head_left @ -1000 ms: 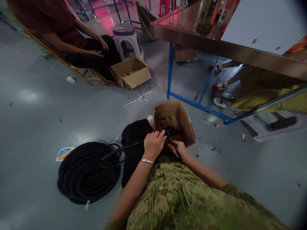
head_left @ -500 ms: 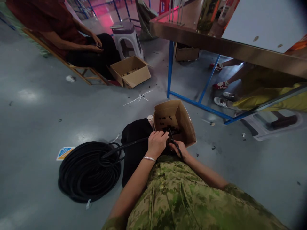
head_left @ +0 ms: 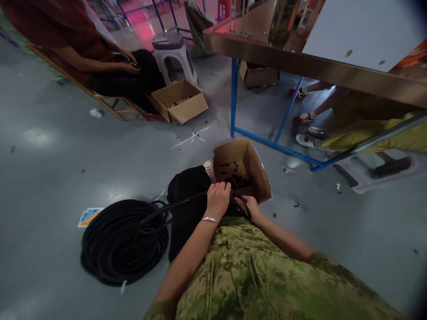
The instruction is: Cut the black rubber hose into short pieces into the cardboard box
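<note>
Sitting at the upper left, a co-worker (head_left: 83,49) and a second cardboard box (head_left: 187,104) are well apart from the action. Below them, on the grey floor (head_left: 50,178), lies a large coil of black tubing (head_left: 113,249). One free strand (head_left: 176,204) leaves the coil and runs rightward across the person's dark-trousered knee to the left hand (head_left: 218,201). That hand is closed around the strand near its end. Just beside it, the right hand (head_left: 251,206) is closed on the handles of a black cutting tool (head_left: 240,195), whose tip points up toward the tubing end. Whether tool and tubing touch is too small to make out. Both hands sit at the near edge of an open cardboard box (head_left: 258,171), which has small black pieces (head_left: 230,168) scattered inside. Farther right stands a worktop (head_left: 300,62) on blue legs, with other people's feet beneath it.

Handling, as judged: the tubing looks flexible yet springy and keeps the curve of the coil, so a loose strand would tend to recoil. Its smooth skin may slip in a light grip. A single strand is light, while the whole coil is heavy. The soundest hold is a full-finger wrap close behind the free end, leaving only a short, stiff length beyond the fist.
</note>
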A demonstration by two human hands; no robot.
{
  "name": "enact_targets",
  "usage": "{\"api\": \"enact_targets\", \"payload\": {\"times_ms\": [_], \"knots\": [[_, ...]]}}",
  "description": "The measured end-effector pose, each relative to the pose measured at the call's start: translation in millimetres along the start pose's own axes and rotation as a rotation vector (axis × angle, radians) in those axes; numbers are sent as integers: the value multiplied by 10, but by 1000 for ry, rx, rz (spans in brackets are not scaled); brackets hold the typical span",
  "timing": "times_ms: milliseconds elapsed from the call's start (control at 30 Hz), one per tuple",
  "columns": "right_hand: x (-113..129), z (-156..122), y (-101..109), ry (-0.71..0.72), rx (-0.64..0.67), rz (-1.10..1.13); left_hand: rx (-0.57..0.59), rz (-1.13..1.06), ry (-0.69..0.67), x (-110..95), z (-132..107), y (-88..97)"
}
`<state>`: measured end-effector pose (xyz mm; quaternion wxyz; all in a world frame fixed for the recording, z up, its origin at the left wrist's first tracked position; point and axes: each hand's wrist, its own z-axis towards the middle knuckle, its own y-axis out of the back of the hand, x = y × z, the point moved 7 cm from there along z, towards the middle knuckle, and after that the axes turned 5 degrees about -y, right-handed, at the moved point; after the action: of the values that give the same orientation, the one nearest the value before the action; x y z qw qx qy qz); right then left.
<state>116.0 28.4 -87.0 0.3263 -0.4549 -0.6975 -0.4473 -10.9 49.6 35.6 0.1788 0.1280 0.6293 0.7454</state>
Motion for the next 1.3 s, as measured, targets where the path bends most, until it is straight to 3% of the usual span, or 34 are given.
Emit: {"api": "enact_targets", "payload": {"times_ms": [300, 500, 667, 867, 1067, 1300], "knots": [[-80, 27, 26, -54, 17, 88, -184, -3, 29, 3, -40, 163], [309, -75, 124, 133, 85, 104, -375, -94, 26, 37, -125, 340], [694, -181, 170, 326, 138, -7, -496, -205, 109, 122, -207, 536], [878, -240, 125, 450, 139, -203, -622, -333, 185, 201, -293, 653], [948, -230, 74, 454, 143, -276, -602, -337, 224, 214, -320, 606], [978, -227, 36, 415, 161, -195, -545, -328, 233, 222, -306, 549]]}}
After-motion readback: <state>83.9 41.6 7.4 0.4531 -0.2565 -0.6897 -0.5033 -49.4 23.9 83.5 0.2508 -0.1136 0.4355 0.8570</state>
